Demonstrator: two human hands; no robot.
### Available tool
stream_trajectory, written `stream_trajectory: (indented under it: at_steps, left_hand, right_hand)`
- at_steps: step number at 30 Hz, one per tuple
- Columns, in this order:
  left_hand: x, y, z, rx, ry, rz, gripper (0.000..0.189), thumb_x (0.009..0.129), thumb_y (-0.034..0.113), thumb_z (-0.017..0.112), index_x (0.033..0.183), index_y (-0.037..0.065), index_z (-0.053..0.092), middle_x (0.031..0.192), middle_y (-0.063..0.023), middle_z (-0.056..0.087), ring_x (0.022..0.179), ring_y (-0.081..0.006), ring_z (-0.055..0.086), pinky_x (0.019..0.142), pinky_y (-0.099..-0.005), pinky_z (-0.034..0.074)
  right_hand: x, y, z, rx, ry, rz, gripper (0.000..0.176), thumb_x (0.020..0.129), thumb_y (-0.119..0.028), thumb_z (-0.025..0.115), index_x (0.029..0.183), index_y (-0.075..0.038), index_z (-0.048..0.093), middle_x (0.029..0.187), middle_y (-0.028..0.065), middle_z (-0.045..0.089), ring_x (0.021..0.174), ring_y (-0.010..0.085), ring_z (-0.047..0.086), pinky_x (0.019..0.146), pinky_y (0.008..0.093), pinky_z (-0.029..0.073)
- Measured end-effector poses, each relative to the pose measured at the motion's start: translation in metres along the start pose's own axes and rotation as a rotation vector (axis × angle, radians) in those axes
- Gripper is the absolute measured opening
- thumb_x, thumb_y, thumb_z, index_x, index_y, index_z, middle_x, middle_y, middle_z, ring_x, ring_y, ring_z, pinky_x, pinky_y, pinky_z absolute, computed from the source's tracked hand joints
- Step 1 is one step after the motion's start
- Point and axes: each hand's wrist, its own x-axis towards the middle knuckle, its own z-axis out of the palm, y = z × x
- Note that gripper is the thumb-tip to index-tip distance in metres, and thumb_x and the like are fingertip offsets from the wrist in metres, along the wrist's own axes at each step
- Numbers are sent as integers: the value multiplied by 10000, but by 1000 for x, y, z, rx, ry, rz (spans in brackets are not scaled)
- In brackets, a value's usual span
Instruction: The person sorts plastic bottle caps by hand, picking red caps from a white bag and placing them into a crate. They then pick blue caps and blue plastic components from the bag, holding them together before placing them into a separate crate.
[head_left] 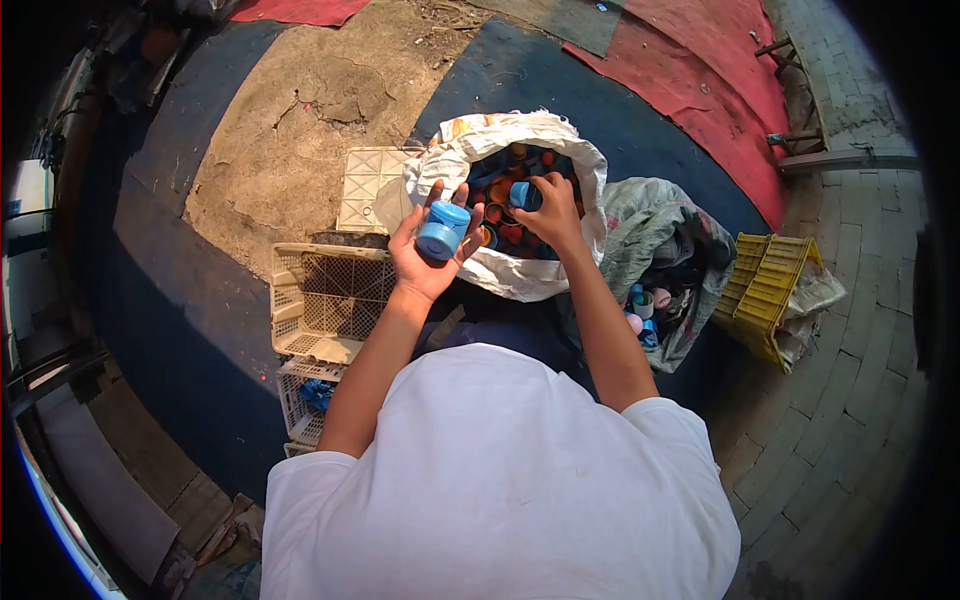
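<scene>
My left hand [414, 268] is palm up with its fingers spread around light-blue plastic caps [441, 240], which look like two sitting against each other. In a pinch between thumb and fingers, my right hand [558, 212] holds a darker blue cap [522, 196] over the mouth of a white woven sack [515, 282]. Inside that sack lie several loose caps [497, 213], mostly red, orange and dark blue. The fingertips of my right hand partly hide the cap in it.
Right of the white sack stands a grey-green sack [630, 215] with mixed plastic pieces inside. Beyond it is a yellow crate [765, 290]. To the left are a beige crate [300, 330] and a white crate [300, 400] with blue pieces. A pale lattice panel [370, 190] lies behind.
</scene>
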Motion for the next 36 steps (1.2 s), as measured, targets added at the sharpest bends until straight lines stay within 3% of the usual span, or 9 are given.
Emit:
stream_trajectory:
  at_steps: [8,13,18,21,22,26,29,33,36]
  left_hand:
    - [5,-3,5,37,-16,19,497,952,328,609,1423,198,521,1503,-138,477,1384,-416,456,1066,-582,465]
    - [6,-2,10,227,97,10,508,977,409,563,1430,187,508,1422,-127,534,1328,-325,527,1065,-570,469]
    - [6,-6,13,256,230,-71,626,993,598,449,1400,128,527,1316,-110,604,1232,-248,593,1027,-417,502]
    - [9,-8,9,175,149,-41,651,989,634,428,1374,123,544,1296,-114,614,1212,-240,599,1018,-405,499]
    - [6,-7,9,240,143,-41,647,1000,622,434,1403,127,541,1371,-56,587,1256,-225,573,1077,-394,447]
    - [2,-10,13,232,131,0,576,1004,560,448,1392,145,543,1378,-86,560,1285,-261,540,1100,-428,418]
    - [1,-12,8,127,118,32,560,991,522,487,1386,128,535,1386,-116,553,1332,-289,508,1162,-438,367]
    - [1,-9,1,175,104,23,566,965,521,534,1354,110,547,1375,-126,565,1289,-313,549,1125,-476,425]
    - [2,-5,-2,124,229,-8,482,955,478,582,1292,133,591,1343,-125,586,1212,-329,609,1007,-510,525]
  right_hand:
    - [-4,-38,-43,305,72,3,632,647,-265,897,1208,-48,701,1075,110,560,903,223,598,775,347,535]
    - [-8,-89,-66,629,-34,-52,702,676,-308,913,1282,-40,682,1055,57,544,753,115,548,698,267,503]
    - [-19,-135,-72,463,-126,-176,711,700,-269,833,1354,-62,645,1144,130,537,1003,248,594,846,342,520]
    - [-26,-155,-65,277,-102,-308,726,678,-218,836,1353,-62,618,1196,154,544,1118,340,515,962,412,470]
    - [-29,-158,-60,190,-103,-330,731,666,-205,843,1345,-73,606,1209,141,544,1121,322,492,933,424,458]
    - [-38,-164,-49,31,-118,-365,750,669,-229,827,1370,-117,583,1309,129,509,1163,343,451,911,463,359]
    - [-42,-156,-44,74,-63,-434,788,683,-272,822,1414,-142,557,1331,140,500,1174,349,439,920,467,351]
    - [-42,-150,-63,382,-120,-458,777,765,-354,798,1468,-162,528,1361,131,495,1166,356,425,985,468,344]
    - [-38,-132,-65,638,11,-389,540,839,-322,761,1320,-106,646,1266,133,560,1161,313,467,1036,424,387]
